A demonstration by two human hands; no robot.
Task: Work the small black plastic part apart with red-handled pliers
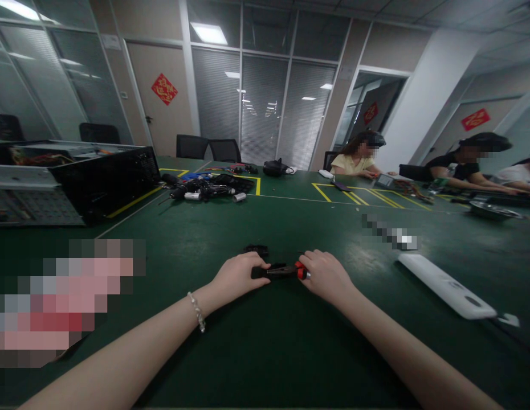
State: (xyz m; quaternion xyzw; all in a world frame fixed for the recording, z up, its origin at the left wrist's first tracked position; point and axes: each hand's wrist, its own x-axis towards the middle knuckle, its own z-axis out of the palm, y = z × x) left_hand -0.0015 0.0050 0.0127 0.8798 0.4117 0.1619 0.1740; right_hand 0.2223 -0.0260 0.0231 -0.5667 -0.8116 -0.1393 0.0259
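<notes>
Head view, the only one. Both hands are working low over the green table (pixel 256 364), near the middle, facing each other. Pliers (pixel 300 272), or something very like them, are lying across the gap between the hands, nose toward the left, red grips on the right.

Left hand (pixel 235 276) is pinching a black part (pixel 260 273), thumb and fingers closed on it, no gap showing. Right hand (pixel 331 276) is closing its fingers around the red grips; some of the grip is hiding under them. The nose is reaching the black part; whether the jaws are biting it or only meeting it, cannot tell, too dark and small.

Handling, judging by looks: pliers are probably stiff, fairly dense for their size, with grips that are likely giving good purchase; best hold is around the red grips, clear of the pivot. Black part is looking light and rigid, maybe plastic, so possibly slippery or crackable under a hard squeeze; best hold is at its outer end, fingertips away from the nose.

Around them: a small black piece (pixel 256 249) is sitting just beyond the left hand. A white power strip (pixel 447 285) is lying off to the right, well apart. A PC case (pixel 119 179) is standing far left, dark clutter (pixel 209 187) is lying beside it. A person in yellow (pixel 348 163) and a person in black (pixel 451 168) are sitting across at the right.
</notes>
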